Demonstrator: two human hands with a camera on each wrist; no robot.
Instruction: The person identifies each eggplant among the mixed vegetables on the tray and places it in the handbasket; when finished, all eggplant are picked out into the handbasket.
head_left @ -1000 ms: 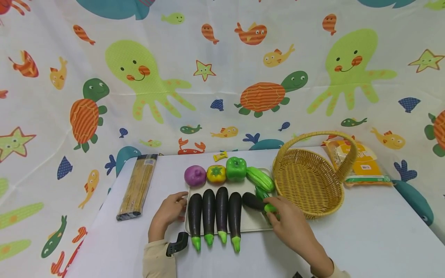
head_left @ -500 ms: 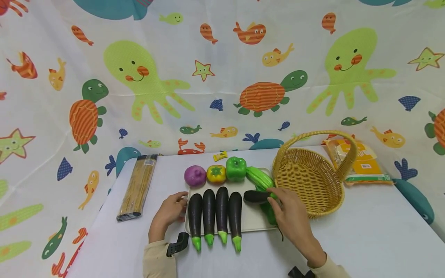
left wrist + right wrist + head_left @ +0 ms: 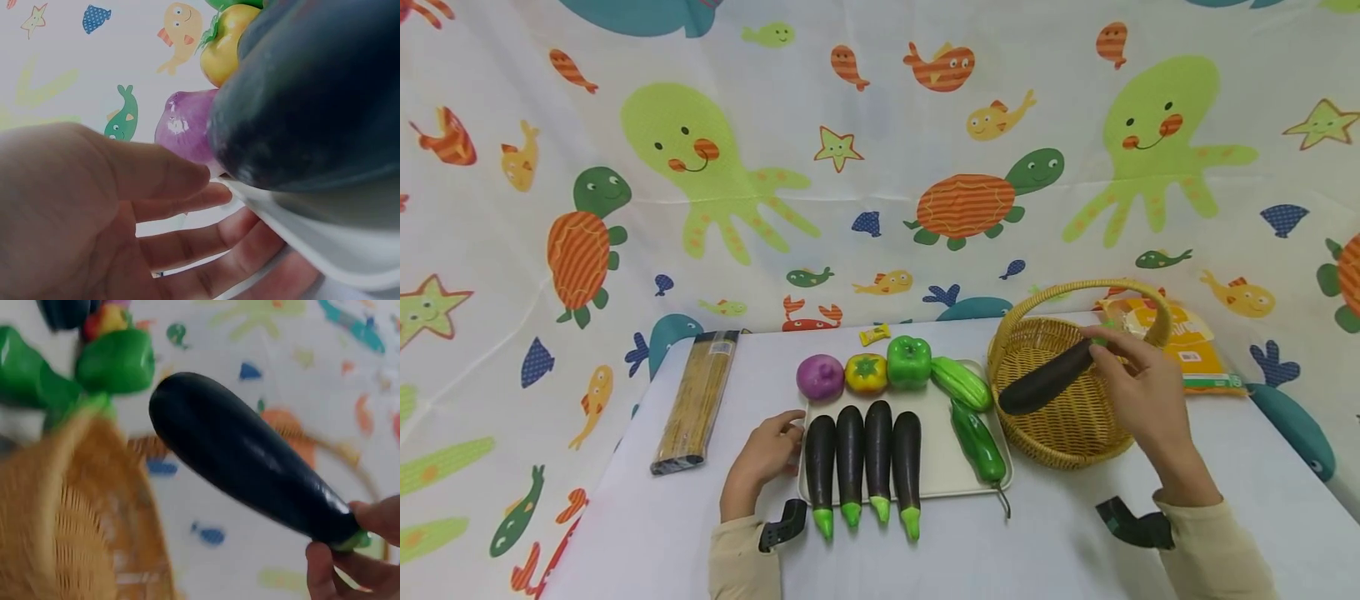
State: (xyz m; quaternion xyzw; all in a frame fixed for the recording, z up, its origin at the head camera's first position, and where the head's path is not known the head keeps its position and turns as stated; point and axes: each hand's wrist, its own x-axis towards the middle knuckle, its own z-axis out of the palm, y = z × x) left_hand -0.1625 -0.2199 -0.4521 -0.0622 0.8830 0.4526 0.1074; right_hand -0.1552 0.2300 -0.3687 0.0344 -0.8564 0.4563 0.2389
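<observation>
The eggplant (image 3: 1047,382) has moved with the right hand (image 3: 1146,392) from above the tray (image 3: 940,467) to above the basket (image 3: 1070,457), uncovering the chili (image 3: 979,442) well left of that hand. The right thumb and fingers pinch the stem end, the dark body slanting down leftward. The left hand (image 3: 767,454), relaxed with fingers extended, lies at the tray's edge; just right of it are four more eggplants (image 3: 850,454).

Glossy, elongated, blackish-purple eggplant (image 3: 1047,379), green-capped; pinched at stem end, tilted, raised at round yellow-tan woven basket (image 3: 1060,452).
</observation>
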